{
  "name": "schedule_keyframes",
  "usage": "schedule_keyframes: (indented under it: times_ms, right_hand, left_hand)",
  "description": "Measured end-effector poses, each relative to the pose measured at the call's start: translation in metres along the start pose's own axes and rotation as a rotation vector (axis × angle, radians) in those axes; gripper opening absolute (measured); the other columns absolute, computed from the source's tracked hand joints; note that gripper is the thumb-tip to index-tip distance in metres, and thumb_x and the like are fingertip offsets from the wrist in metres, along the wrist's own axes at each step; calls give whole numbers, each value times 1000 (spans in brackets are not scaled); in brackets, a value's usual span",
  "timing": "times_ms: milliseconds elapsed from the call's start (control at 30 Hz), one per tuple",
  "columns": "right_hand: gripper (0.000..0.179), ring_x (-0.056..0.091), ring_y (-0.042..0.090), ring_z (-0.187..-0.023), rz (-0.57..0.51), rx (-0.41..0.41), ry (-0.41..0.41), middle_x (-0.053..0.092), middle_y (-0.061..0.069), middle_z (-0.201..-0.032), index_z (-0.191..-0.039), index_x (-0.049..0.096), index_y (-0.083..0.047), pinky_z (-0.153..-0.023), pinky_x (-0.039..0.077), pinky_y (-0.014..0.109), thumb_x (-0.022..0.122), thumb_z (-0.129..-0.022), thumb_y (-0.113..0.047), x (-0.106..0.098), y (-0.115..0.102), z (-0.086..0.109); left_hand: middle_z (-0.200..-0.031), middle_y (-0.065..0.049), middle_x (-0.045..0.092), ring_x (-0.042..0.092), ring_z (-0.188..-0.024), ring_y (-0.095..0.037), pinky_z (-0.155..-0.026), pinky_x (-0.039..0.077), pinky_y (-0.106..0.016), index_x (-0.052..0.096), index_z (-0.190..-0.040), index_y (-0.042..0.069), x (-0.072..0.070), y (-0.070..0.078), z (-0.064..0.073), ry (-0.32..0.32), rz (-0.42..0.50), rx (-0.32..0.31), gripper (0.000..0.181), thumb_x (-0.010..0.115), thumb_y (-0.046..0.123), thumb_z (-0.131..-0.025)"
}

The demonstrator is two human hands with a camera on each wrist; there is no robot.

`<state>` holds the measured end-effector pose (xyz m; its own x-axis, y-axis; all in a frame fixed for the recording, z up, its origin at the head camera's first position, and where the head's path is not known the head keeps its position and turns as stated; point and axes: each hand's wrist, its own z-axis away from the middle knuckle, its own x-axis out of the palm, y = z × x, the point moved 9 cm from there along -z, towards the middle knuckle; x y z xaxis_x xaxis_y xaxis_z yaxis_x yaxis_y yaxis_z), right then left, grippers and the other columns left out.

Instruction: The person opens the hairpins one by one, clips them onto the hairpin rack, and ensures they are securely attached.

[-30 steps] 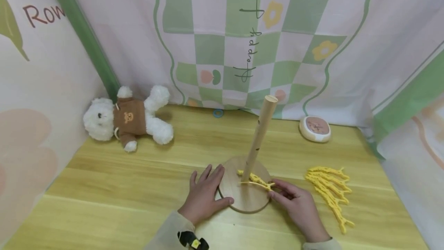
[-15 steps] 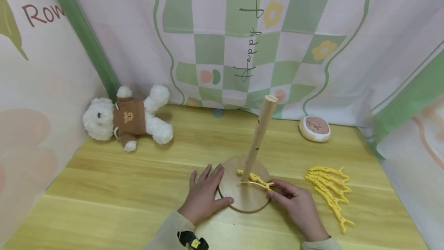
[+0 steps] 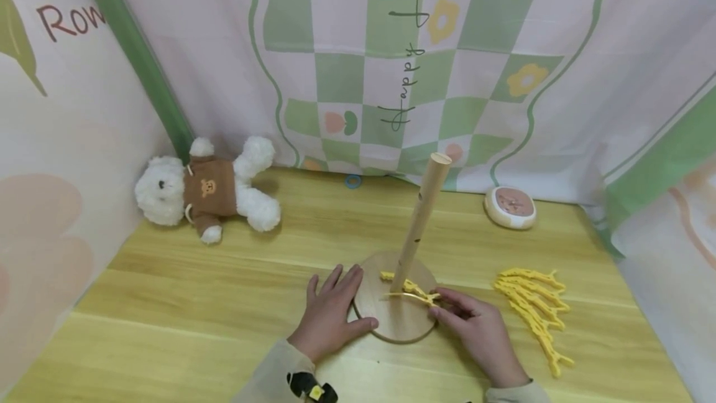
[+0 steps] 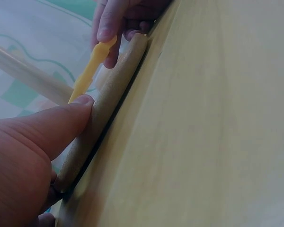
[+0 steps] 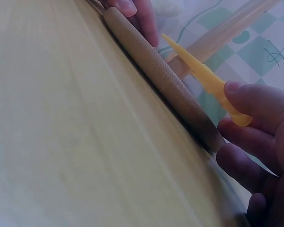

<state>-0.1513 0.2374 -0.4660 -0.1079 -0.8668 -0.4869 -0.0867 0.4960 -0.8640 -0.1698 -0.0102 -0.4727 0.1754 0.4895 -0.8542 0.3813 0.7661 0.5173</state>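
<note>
A round wooden base with an upright wooden pole stands on the table. My left hand rests at the base's left edge, fingers spread and thumb on top of the rim. At the right edge, my right hand pinches a yellow branch-shaped plastic piece between thumb and fingers. Its arms extend low over the base, one in front of the pole and another behind it. Whether the piece touches the pole cannot be made out. In the right wrist view the yellow piece tapers to a thin tip.
Several similar yellow branch pieces lie in a fanned pile to the right. A white plush toy in a brown top lies at the back left. A small rounded clock and a blue ring sit near the back curtain.
Both hands keep their places, and the yellow piece stays pinched near the pole. The head view has shifted very slightly.
</note>
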Motion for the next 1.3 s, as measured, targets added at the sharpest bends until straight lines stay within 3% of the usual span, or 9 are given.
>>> schedule_keyframes:
  times_ms: [467, 867, 1300]
  right_hand:
    - [33, 69, 5, -80, 59, 19, -1, 77, -3, -95, -111, 77, -12, -73, 55, 21, 85, -80, -19, 0, 0, 1]
    - [33, 69, 7, -80, 47, 41, -24, 77, -5, -91, -114, 76, -12, -73, 55, 22, 83, -82, -21, 2, -1, -1]
    - [32, 69, 5, -86, 32, 26, -44, 77, -1, -101, -112, 77, -13, -76, 56, 22, 83, -82, -20, 9, -8, -3]
  left_hand:
    - [-162, -3, 31, 21, -151, -34, -115, 4, -68, 32, -158, 12, 0, 1, 0, -38, 22, -21, 92, 68, 59, -88]
    - [-162, -5, 31, 22, -151, -35, -115, 4, -69, 31, -158, 12, -2, 2, 0, -33, 12, -17, 93, 68, 59, -87]
    - [-162, -4, 32, 22, -151, -34, -115, 5, -69, 32, -158, 12, -1, 0, 0, -25, 17, -6, 93, 67, 61, -87]
